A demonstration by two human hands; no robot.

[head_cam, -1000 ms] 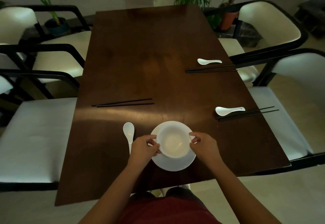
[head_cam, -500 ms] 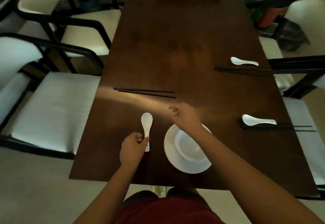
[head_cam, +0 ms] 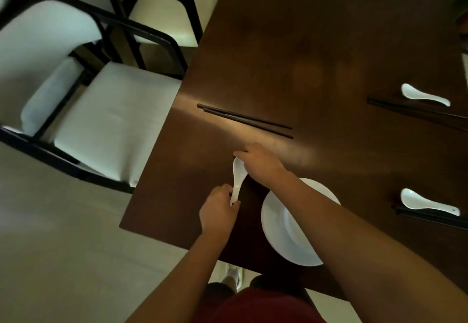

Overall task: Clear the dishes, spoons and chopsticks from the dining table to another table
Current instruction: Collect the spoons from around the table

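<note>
Writing or brand marks cannot be read anywhere; a tiny dark dot near the handle end of the spoon at the lower right is too small to make out.

Left hand point(head_cam: 219, 212) pinches the handle end of a white spoon point(head_cam: 237, 175), fingers curled round it. That spoon lies lengthwise on the desk point(head_cam: 316, 44), just left of the plate point(head_cam: 276, 231), its bowl end pointing away from the person. Right hand point(head_cam: 258, 162) reaches across over the plate, and its fingers curl over the spoon's bowl end, touching it; whether that grip truly clasps the spoon or only rests on it I cannot tell. So the spoon runs between the two hands, handle at the left grip, bowl end under the right.

Plate sits near the desk's near edge, with a bowl point(head_cam: 296, 224) in it, both partly hidden by the right forearm. Beyond the spoon, well apart from it, a pair of black chopsticks point(head_cam: 244, 120) lies slantwise near the desk's left edge. Right of the plate a second spoon point(head_cam: 428, 202) lies touching another chopstick pair point(head_cam: 430, 217), which runs off the frame. Farther from the plate, a third spoon point(head_cam: 424, 96) lies just beside a third pair point(head_cam: 415, 112).

Left of the desk a chair point(head_cam: 109, 120) stands pushed against the edge, another chair point(head_cam: 167, 8) behind it. Bare wood spreads beyond the first chopsticks.
</note>
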